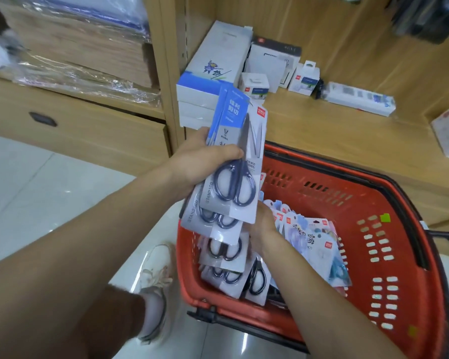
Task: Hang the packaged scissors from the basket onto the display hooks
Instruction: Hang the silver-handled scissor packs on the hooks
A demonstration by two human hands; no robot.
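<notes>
My left hand [202, 161] grips a fanned stack of packaged scissors [233, 161], black-handled on blue, grey and white cards, held upright above the red basket [368, 203]. Its thumb lies across the front pack. My right hand [262, 229] is under the stack's lower end, over the basket; its fingers are hidden behind the packs. More packs of black scissors [226, 273] lie in the basket's left part. Smaller colourful packs [319, 244] fill its middle. No display hooks are in view.
The basket stands on a pale tiled floor [36, 193] beside a wooden shelf unit [322, 130]. White product boxes [218, 60] sit on the shelf behind the stack. A drawer [70, 125] is at the left. My white shoe [156, 286] is by the basket's left edge.
</notes>
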